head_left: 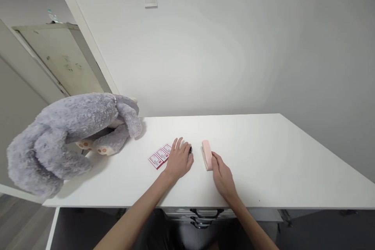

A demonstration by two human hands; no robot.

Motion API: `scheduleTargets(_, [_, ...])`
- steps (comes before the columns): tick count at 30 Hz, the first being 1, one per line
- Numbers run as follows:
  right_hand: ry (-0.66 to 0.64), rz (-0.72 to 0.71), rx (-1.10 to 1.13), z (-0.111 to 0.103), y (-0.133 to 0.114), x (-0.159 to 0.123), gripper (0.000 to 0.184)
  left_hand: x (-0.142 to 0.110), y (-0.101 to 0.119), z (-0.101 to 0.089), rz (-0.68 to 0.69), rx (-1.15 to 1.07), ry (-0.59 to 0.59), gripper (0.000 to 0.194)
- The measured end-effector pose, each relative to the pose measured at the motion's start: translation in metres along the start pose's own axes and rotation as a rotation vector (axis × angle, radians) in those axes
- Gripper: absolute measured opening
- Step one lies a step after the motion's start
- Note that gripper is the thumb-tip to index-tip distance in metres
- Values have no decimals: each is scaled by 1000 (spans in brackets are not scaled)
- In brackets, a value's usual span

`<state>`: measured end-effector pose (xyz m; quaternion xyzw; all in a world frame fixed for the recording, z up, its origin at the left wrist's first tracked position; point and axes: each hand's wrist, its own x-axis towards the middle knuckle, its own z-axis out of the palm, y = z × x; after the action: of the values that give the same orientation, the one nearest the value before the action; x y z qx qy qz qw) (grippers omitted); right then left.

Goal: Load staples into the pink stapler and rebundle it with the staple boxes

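My left hand (179, 159) rests on the white table (263, 156), fingers curled over a small dark object (190, 150) that is mostly hidden under them. Just left of it lie three small red-and-white boxes (159, 155) in a row. My right hand (222, 175) touches the near end of a pink stapler (206, 154), which lies flat on the table; its fingers are bent against the stapler's side.
A large grey plush toy (73, 133) lies on the table's left end and hangs over the edge. The wall rises behind the table. Drawer handles (205, 215) show below the front edge. An open door (58, 58) stands at the left.
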<state>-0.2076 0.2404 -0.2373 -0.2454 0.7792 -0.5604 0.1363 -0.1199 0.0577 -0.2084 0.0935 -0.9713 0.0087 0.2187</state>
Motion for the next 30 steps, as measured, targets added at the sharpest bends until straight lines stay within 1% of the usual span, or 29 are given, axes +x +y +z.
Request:
scheduleTargets(4, [-1,3,0,0,0,-1,61,0,-16,4,-105,47,61,29])
scheduleTargets(9, [-7,0,-5,-1,-1,-1,61,-3,-27,3,-209,90,120,43])
scheduleTargets(11, [-12,6,-8,-1,-1,0,61,-6,-26,0,-248,93,137,49])
scheduleTargets(14, [-20,8,-13,0,1,0,60,-16,-18,-6,-285,89,160,59])
scheduleTargets(17, [-19,2,-15,0,3,1,58,-31,-4,-13,-256,52,168,61])
scheduleTargets(20, [-18,-7,-8,0,5,1,56,-49,13,-22,-168,-107,136,51])
scheduleTargets(22, [-25,-16,-10,1,7,1,55,-57,23,-28,-135,-309,80,40])
scheduleTargets(23, [-29,-23,-16,1,7,0,55,-60,26,-30,-148,-423,43,34])
scheduleTargets(25, [-31,-41,-38,1,7,0,54,-62,30,-33,-225,-628,-48,24])
scheduleTargets(27, [-22,-60,-71,1,7,-1,54,-62,29,-33,-335,-790,-129,19])
scheduleTargets(28, [-15,-70,-89,1,7,-1,55,-62,27,-32,-390,-858,-149,19])
scheduleTargets(30, [0,-96,-124,1,8,-1,55,-62,24,-29,-472,-969,-148,19])
